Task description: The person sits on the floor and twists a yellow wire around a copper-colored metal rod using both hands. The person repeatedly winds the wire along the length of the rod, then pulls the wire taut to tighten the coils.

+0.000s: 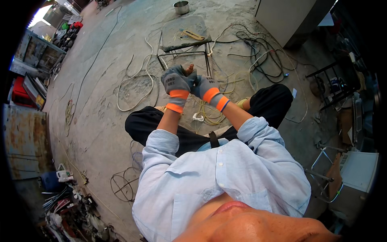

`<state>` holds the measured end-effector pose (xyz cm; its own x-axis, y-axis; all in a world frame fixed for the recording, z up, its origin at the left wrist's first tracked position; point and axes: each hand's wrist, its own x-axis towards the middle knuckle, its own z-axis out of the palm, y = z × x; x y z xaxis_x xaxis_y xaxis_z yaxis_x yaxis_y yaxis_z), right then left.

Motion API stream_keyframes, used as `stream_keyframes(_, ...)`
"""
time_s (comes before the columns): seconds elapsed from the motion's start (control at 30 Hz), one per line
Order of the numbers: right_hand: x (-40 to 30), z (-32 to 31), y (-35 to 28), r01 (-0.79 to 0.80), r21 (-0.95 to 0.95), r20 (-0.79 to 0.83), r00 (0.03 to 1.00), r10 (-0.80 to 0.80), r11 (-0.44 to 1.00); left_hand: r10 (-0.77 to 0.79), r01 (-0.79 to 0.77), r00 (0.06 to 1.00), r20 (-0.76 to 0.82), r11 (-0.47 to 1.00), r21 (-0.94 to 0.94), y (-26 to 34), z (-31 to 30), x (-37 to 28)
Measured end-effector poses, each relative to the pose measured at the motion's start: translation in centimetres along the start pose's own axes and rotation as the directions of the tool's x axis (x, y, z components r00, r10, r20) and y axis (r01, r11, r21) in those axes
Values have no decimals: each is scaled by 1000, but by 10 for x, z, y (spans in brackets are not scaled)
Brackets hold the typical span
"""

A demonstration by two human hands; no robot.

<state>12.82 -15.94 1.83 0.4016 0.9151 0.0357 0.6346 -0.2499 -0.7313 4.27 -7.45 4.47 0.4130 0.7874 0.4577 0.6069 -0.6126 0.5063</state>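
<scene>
My left hand [177,79], in a grey work glove with an orange cuff, is closed around a copper-coloured piece [190,69], perhaps a bundle of wire. Its tip pokes up between the gloves. My right hand [206,86], gloved the same way, meets the left with curled fingers; whatever it grips is hidden. Just beyond the hands is a low stool with a black metal frame [184,53] and a worn, dusty top [172,31]. On that top lie a yellow utility knife [194,35] and thin yellowish scraps.
Black cables [263,57] coil at the right, and a white cable [148,90] loops at the left. Yellow wires [208,113] and a crumpled white scrap [198,117] lie between my legs. A metal pot [181,7] stands behind the stool. A folding chair [328,178] is at the right.
</scene>
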Motion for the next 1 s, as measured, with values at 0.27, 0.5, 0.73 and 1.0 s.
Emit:
stream_keyframes(0.27,-5,-14,-7,10,452,115,991,-69,892,39,798,582,812,160,-581,-36,-5,3)
stream_keyframes(0.5,13,-31,17,-54,310,391,917,-75,949,183,866,484,856,37,-498,-55,4,-25)
stream_keyframes(0.73,15,-51,47,59,333,211,968,-136,941,91,909,398,913,-169,-380,-70,9,-12)
stream_keyframes(1.0,10,-34,49,-405,585,390,900,194,703,109,893,419,901,-227,-388,-86,34,21)
